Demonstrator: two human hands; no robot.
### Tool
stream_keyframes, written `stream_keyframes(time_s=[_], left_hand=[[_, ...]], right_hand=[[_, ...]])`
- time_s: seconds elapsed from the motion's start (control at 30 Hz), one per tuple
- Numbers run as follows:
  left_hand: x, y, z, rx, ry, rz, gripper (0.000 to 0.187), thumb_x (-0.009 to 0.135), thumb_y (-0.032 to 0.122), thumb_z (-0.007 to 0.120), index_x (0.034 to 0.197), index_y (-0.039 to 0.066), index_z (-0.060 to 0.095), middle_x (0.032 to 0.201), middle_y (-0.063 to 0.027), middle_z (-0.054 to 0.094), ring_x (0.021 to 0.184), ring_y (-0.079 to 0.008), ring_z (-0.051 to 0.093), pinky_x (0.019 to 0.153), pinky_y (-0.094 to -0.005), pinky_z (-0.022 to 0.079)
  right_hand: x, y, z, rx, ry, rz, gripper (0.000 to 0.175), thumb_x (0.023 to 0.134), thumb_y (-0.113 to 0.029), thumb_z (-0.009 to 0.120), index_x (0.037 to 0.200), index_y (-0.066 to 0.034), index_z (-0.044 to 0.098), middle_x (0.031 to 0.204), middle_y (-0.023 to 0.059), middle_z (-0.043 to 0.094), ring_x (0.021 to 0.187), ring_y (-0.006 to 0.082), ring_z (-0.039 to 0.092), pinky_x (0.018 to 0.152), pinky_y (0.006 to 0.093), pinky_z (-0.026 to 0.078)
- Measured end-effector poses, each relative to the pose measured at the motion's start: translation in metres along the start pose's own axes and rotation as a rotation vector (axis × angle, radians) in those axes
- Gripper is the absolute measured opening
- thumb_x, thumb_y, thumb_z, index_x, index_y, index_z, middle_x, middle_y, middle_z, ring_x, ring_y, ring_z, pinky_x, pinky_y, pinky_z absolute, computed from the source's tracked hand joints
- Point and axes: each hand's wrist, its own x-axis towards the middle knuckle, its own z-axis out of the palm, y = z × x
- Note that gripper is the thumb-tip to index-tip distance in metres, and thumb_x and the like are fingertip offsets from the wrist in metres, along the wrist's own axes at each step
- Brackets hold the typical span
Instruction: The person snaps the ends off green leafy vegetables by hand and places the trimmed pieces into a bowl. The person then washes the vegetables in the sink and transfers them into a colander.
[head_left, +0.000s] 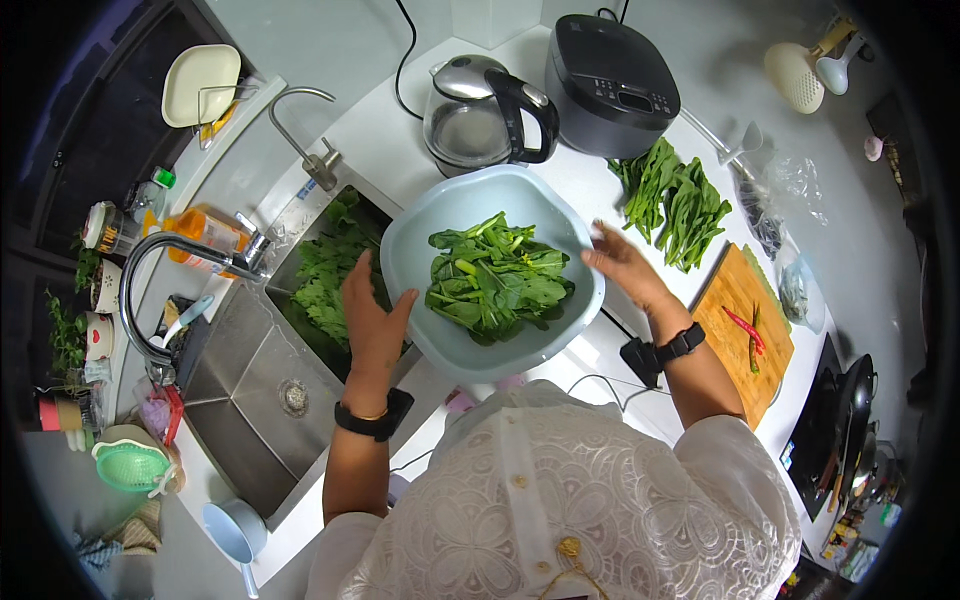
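A light blue plastic basin (491, 367) sits at the counter's corner in front of me, with cut leafy greens (499, 281) inside. My left hand (375, 315) is at the basin's left rim, fingers apart, partly over the sink. At the opposite rim is my right hand (626, 266), its thumb and fingers apart and near the edge; whether either hand touches the rim is unclear. Frilly green leaves (322, 281) lie in the small sink compartment. Two bunches of leafy greens (690, 214) rest on the counter to the right.
Behind the basin stand a glass electric kettle (469, 120) and a black rice cooker (615, 82). A wooden cutting board (731, 330) bears red chilies (742, 328). Left are the steel sink (255, 390), a curved faucet (135, 277) and a blue dipper (234, 531). Pans (851, 420) stand far right.
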Motion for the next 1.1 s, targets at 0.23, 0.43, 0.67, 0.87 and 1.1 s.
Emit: stream_keyframes(time_s=[0.23,0.43,0.67,0.87,1.1], left_hand=[[-0.058,-0.024,-0.001,-1.004,-0.602,-1.039,0.049,0.079,0.014,0.063,0.122,0.0,0.045,0.111,-0.0122,0.057,0.088,-0.022,0.059,0.067,-0.0309,0.049],[-0.078,0.006,0.011,-1.227,-0.346,-0.971,0.034,0.079,0.005,0.053,0.112,0.0,0.049,0.101,-0.0101,0.059,0.09,-0.0235,0.06,0.075,-0.0378,0.052],[-0.072,0.04,0.002,-1.211,-0.327,-0.884,0.034,0.081,0.008,0.05,0.114,-0.001,0.046,0.106,-0.0123,0.056,0.095,-0.0254,0.058,0.078,-0.0385,0.051],[-0.092,0.024,-0.029,-1.32,-0.107,-0.978,0.033,0.082,0.005,0.048,0.114,-0.003,0.047,0.108,-0.0136,0.056,0.096,-0.0252,0.058,0.076,-0.038,0.052],[-0.162,-0.032,-0.107,-1.313,0.26,-1.135,0.016,0.083,0.008,0.053,0.095,-0.002,0.055,0.084,-0.0104,0.062,0.07,-0.0207,0.061,0.059,-0.0309,0.051]], right_hand=[[-0.037,-0.008,0.041,0.067,-0.141,-0.252,0.059,0.078,-0.002,0.056,0.133,0.0004,0.036,0.115,0.0111,0.054,0.107,0.0171,0.048,0.094,0.0291,0.038],[-0.035,-0.083,0.039,-0.595,0.295,-0.856,0.064,0.075,-0.006,0.065,0.133,-0.0055,0.038,0.127,0.0204,0.044,0.116,0.0352,0.045,0.098,0.0356,0.038],[0.007,-0.08,0.12,-1.049,-0.184,-0.559,0.107,0.06,-0.04,0.08,0.142,-0.0111,0.018,0.138,0.0294,0.026,0.128,0.0435,0.029,0.105,0.048,0.028],[0.006,-0.087,0.175,-1.089,-0.59,-0.723,0.074,0.068,-0.021,0.073,0.134,-0.019,0.04,0.119,0.019,0.045,0.11,0.0378,0.049,0.082,0.0434,0.048],[-0.014,-0.164,0.215,-0.695,-0.545,-1.219,0.049,0.072,-0.023,0.07,0.119,-0.019,0.055,0.129,0.0121,0.045,0.113,0.0315,0.049,0.088,0.0384,0.046]])
